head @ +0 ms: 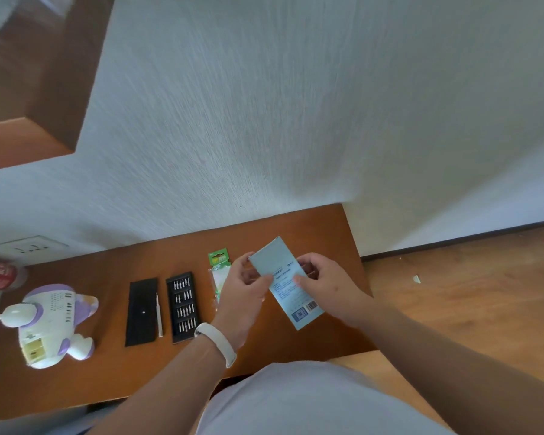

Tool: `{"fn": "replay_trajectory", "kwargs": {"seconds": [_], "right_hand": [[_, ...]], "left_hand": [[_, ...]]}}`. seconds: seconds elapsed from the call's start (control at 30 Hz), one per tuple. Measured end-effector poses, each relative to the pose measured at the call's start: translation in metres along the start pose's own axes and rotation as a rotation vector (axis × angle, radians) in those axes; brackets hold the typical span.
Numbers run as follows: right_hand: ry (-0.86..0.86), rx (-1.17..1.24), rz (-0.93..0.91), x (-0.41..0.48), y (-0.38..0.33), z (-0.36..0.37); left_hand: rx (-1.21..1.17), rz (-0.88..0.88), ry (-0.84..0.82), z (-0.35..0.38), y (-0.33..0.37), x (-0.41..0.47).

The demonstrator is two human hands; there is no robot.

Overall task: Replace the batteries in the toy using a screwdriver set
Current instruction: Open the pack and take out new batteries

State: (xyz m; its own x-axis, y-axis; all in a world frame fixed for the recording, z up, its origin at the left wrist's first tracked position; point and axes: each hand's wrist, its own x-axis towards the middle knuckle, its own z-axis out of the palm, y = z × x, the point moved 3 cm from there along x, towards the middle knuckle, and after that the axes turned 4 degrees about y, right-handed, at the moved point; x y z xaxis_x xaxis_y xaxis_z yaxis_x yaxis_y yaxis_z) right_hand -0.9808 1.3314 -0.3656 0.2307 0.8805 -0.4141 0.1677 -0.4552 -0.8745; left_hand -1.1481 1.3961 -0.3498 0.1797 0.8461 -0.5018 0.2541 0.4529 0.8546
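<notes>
Battery pack (219,271) half hidden behind left hand (245,288); box (283,277) print unreadable; both hands pinch the pale blue box above table (107,381), right hand (324,287) at its right edge; barcode end nearest, long axis tilted far-left to near-right; white-purple toy (49,324) lies far left.

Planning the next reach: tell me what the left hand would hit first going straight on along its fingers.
The light blue box that the left hand grips; past it, likely the white wall, depth unclear.
</notes>
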Motion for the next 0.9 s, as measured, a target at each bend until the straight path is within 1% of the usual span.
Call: {"fn": "replay_trajectory", "kwargs": {"seconds": [0.1, 0.17, 0.3, 0.47, 0.6, 0.77, 0.9], "right_hand": [[0.044, 0.095, 0.100, 0.010, 0.015, 0.014], [0.057, 0.108, 0.150, 0.019, 0.025, 0.023], [0.037, -0.023, 0.155, 0.032, 0.042, 0.033], [0.093, -0.212, 0.150, 0.051, 0.056, 0.040], [0.113, -0.288, 0.158, 0.061, 0.063, 0.042], [0.148, -0.405, 0.126, 0.067, 0.068, 0.043], [0.173, -0.444, 0.127, 0.068, 0.071, 0.042]], "left_hand": [[0.037, -0.058, -0.034, 0.004, -0.024, 0.004], [0.062, -0.096, -0.024, 0.006, -0.040, 0.009], [0.103, -0.114, 0.009, 0.007, -0.057, 0.025], [0.194, -0.113, 0.012, 0.011, -0.068, 0.048], [0.281, -0.086, 0.030, 0.016, -0.076, 0.060], [0.454, 0.048, 0.058, 0.019, -0.081, 0.068], [0.532, 0.058, 0.047, 0.021, -0.085, 0.069]]}}
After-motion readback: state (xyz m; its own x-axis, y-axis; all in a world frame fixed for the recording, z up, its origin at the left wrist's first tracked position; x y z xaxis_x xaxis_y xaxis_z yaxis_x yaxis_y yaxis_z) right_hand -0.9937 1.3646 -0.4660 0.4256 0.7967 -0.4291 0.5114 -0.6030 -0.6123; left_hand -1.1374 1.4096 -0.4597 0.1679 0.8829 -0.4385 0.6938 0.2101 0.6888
